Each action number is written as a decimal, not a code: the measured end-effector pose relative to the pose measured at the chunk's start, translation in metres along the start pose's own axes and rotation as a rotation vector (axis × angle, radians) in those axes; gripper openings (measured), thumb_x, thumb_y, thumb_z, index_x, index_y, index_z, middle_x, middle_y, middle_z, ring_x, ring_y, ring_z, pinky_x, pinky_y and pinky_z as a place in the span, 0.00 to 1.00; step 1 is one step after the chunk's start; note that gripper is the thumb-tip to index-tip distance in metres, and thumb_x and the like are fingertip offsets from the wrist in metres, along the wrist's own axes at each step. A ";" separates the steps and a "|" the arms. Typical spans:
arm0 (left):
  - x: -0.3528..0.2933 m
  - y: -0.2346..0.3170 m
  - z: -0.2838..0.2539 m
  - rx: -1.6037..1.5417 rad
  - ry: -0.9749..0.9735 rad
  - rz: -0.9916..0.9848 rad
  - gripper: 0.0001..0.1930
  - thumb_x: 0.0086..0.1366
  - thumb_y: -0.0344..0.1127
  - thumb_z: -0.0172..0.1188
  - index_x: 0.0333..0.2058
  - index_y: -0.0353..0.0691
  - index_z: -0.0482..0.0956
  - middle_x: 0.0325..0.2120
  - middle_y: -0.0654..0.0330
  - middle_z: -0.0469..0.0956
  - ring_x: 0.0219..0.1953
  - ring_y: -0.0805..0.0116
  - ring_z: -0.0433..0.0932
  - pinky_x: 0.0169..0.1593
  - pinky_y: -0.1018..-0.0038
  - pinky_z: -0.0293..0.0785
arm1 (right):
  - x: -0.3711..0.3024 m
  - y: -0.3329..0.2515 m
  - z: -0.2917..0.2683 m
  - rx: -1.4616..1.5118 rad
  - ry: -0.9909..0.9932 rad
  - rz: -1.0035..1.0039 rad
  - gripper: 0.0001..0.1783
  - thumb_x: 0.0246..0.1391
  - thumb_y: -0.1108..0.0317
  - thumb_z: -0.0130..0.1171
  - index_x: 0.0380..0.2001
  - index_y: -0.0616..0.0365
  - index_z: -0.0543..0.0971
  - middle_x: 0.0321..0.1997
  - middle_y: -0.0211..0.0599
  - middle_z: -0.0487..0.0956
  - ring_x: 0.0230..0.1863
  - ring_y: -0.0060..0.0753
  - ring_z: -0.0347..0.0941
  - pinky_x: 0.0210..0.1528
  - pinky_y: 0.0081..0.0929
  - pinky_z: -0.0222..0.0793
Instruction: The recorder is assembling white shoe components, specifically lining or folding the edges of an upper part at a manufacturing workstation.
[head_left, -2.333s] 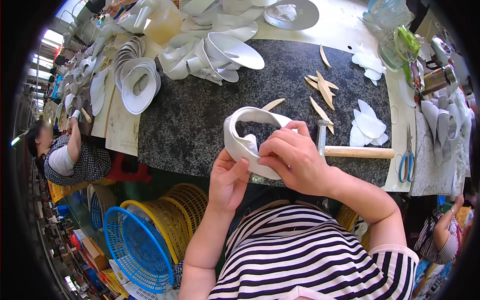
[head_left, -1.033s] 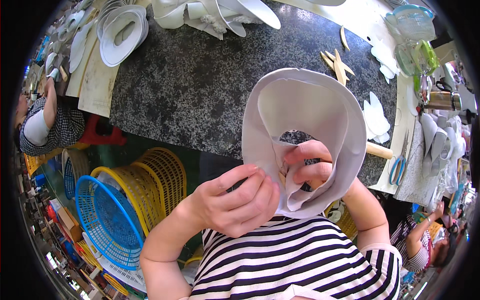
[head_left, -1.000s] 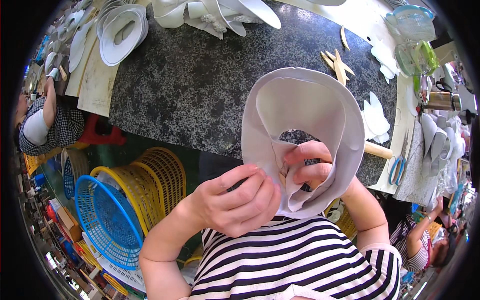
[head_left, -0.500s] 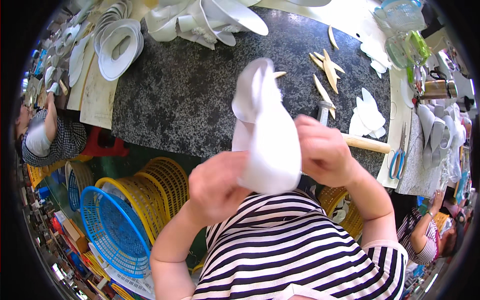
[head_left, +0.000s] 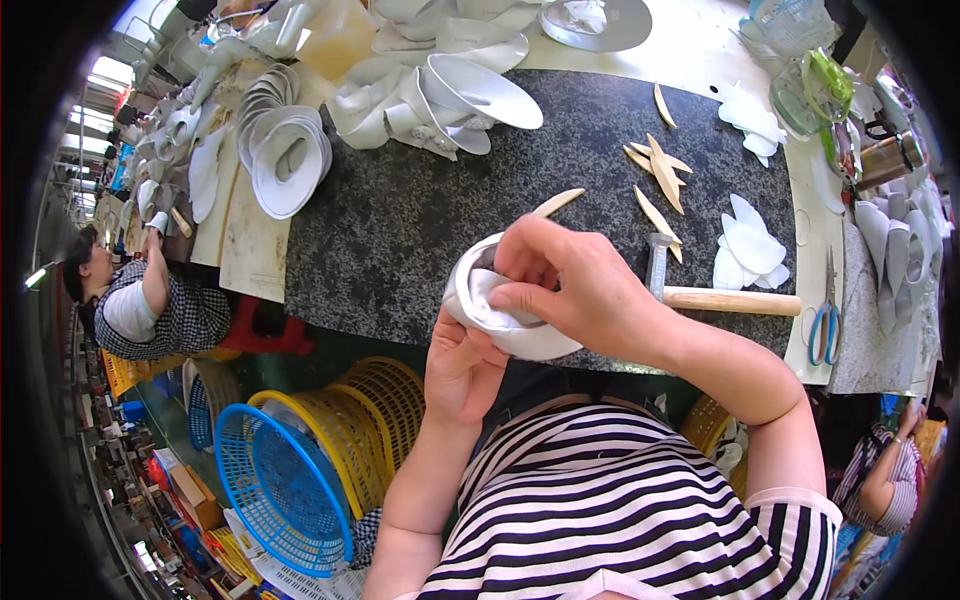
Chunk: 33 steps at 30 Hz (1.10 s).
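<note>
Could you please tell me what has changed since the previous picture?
The white ring-shaped piece turned from edge-on to opening upward. The right hand moved left and now reaches inside; the left hand keeps its grip at the lower left. The wooden-handled metal hammer and blue-handled scissors stayed put.

The left grip point(head_left: 465, 370) holds a curved white piece point(head_left: 540, 343); the right grip point(head_left: 580, 282) reaches into its opening, perhaps pinching an inner fold. A hammer point(head_left: 725, 299) lies on the dark speckled tabletop point(head_left: 390, 240), blue-handled scissors point(head_left: 829, 302) to its right
</note>
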<state>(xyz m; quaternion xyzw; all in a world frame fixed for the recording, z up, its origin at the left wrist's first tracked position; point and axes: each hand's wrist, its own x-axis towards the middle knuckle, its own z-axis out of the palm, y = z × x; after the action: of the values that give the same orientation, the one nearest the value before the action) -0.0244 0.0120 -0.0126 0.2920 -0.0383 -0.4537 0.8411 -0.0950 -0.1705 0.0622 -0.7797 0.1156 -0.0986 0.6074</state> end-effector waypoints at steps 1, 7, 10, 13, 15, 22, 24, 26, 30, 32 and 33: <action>0.003 -0.001 -0.005 -0.031 -0.091 0.038 0.28 0.66 0.32 0.69 0.64 0.44 0.71 0.60 0.60 0.75 0.63 0.64 0.75 0.67 0.61 0.71 | 0.001 0.001 0.000 -0.031 0.069 -0.033 0.09 0.53 0.72 0.72 0.35 0.61 0.80 0.33 0.37 0.82 0.34 0.32 0.80 0.39 0.29 0.75; 0.009 0.004 -0.015 -0.059 -0.162 0.050 0.28 0.66 0.31 0.67 0.64 0.43 0.71 0.59 0.60 0.77 0.61 0.65 0.76 0.65 0.64 0.73 | -0.024 0.026 0.020 -0.231 0.292 -0.630 0.13 0.49 0.68 0.74 0.39 0.56 0.83 0.38 0.38 0.81 0.38 0.42 0.80 0.39 0.36 0.78; 0.008 0.001 -0.012 -0.088 -0.148 0.049 0.28 0.66 0.30 0.68 0.64 0.43 0.71 0.59 0.60 0.78 0.60 0.65 0.77 0.64 0.66 0.74 | -0.027 0.030 0.026 -0.268 0.330 -0.614 0.14 0.49 0.68 0.73 0.39 0.56 0.83 0.37 0.37 0.81 0.38 0.40 0.80 0.38 0.35 0.78; 0.009 -0.003 -0.009 -0.091 -0.107 0.081 0.27 0.65 0.29 0.68 0.63 0.44 0.72 0.58 0.60 0.78 0.59 0.66 0.77 0.64 0.67 0.74 | -0.027 0.030 0.027 -0.289 0.333 -0.578 0.13 0.49 0.69 0.72 0.39 0.56 0.83 0.36 0.37 0.81 0.37 0.40 0.80 0.37 0.35 0.77; 0.010 -0.005 -0.007 -0.063 -0.088 0.126 0.27 0.65 0.29 0.69 0.62 0.45 0.73 0.57 0.61 0.79 0.59 0.66 0.77 0.64 0.67 0.74 | -0.027 0.029 0.027 -0.310 0.311 -0.556 0.12 0.49 0.70 0.71 0.38 0.57 0.83 0.34 0.37 0.80 0.36 0.40 0.79 0.36 0.36 0.77; 0.012 -0.009 -0.006 -0.078 -0.089 0.193 0.25 0.64 0.27 0.69 0.59 0.43 0.75 0.55 0.60 0.80 0.58 0.66 0.78 0.65 0.66 0.72 | -0.028 0.025 0.032 -0.476 0.284 -0.608 0.10 0.49 0.73 0.64 0.36 0.62 0.79 0.31 0.38 0.76 0.33 0.41 0.75 0.37 0.37 0.74; 0.012 -0.009 -0.007 -0.082 -0.090 0.165 0.24 0.64 0.26 0.69 0.59 0.43 0.75 0.54 0.59 0.80 0.57 0.65 0.78 0.65 0.66 0.72 | -0.027 0.024 0.032 -0.498 0.262 -0.611 0.10 0.49 0.73 0.62 0.36 0.62 0.78 0.31 0.38 0.75 0.34 0.42 0.75 0.38 0.37 0.73; 0.009 -0.007 -0.009 -0.070 -0.072 0.130 0.24 0.64 0.26 0.69 0.58 0.41 0.76 0.53 0.57 0.81 0.57 0.64 0.79 0.64 0.65 0.73 | -0.026 0.021 0.031 -0.488 0.228 -0.591 0.11 0.49 0.72 0.61 0.37 0.62 0.77 0.31 0.39 0.74 0.34 0.42 0.74 0.39 0.37 0.73; 0.010 0.000 -0.019 -0.119 -0.156 0.064 0.23 0.66 0.29 0.67 0.59 0.39 0.75 0.54 0.55 0.80 0.58 0.62 0.78 0.65 0.63 0.72 | -0.026 0.026 0.027 -0.293 0.100 -0.554 0.11 0.53 0.71 0.63 0.39 0.62 0.79 0.35 0.41 0.77 0.37 0.47 0.77 0.41 0.40 0.75; 0.012 0.003 -0.032 -0.122 -0.276 0.041 0.22 0.71 0.34 0.62 0.61 0.40 0.74 0.58 0.54 0.78 0.60 0.60 0.77 0.67 0.59 0.70 | -0.025 0.026 0.019 -0.122 0.021 -0.507 0.11 0.56 0.70 0.64 0.41 0.61 0.80 0.37 0.43 0.79 0.39 0.49 0.78 0.42 0.41 0.76; 0.012 0.003 -0.036 -0.097 -0.290 0.049 0.24 0.70 0.34 0.63 0.63 0.40 0.73 0.60 0.54 0.76 0.62 0.59 0.75 0.69 0.58 0.67 | -0.025 0.025 0.016 -0.093 0.031 -0.429 0.11 0.59 0.69 0.64 0.44 0.59 0.81 0.39 0.44 0.80 0.41 0.50 0.80 0.43 0.42 0.77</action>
<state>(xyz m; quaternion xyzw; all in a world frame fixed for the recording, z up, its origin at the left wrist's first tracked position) -0.0031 0.0199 -0.0434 0.1813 -0.1443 -0.4718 0.8507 -0.1156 -0.1538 0.0335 -0.8121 -0.0393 -0.2324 0.5338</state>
